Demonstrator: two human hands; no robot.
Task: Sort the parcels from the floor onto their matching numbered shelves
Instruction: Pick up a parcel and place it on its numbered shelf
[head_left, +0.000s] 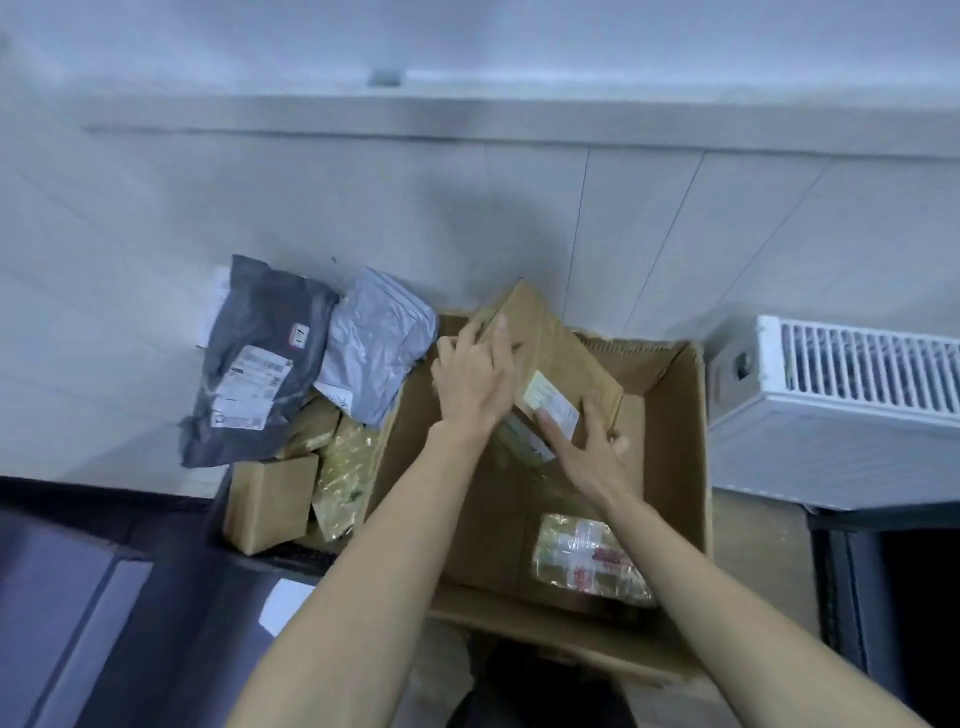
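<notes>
Parcels are mostly unsorted, as far as this view shows: no numbered shelf appears anywhere in frame, so nothing can be counted as shelved. You have both hands on one brown cardboard parcel (558, 358), tilted up out of the big open carton (675, 467) at centre frame. Your left hand (475, 379) curls over the parcel's upper left end, fingers (498, 338) wrapped onto its edge. Your right hand (587, 447) braces the lower end, with fingers spread and lying nearly straight beside the white label (551, 402); whether the thumb hooks underneath I cannot tell.

What is left looks like plenty. A taped parcel (589, 558) lies in the carton's lower right corner. Left of the carton, on the floor (156, 234), sit a dark grey mailer bag (254, 358) marked with a small number tag, a light grey mailer bag (376, 343) touching it, a small brown box (270, 501) and a yellowish wrapped packet (340, 467). My judgement: you are near the start, checking this parcel's label before carrying it off.
</notes>
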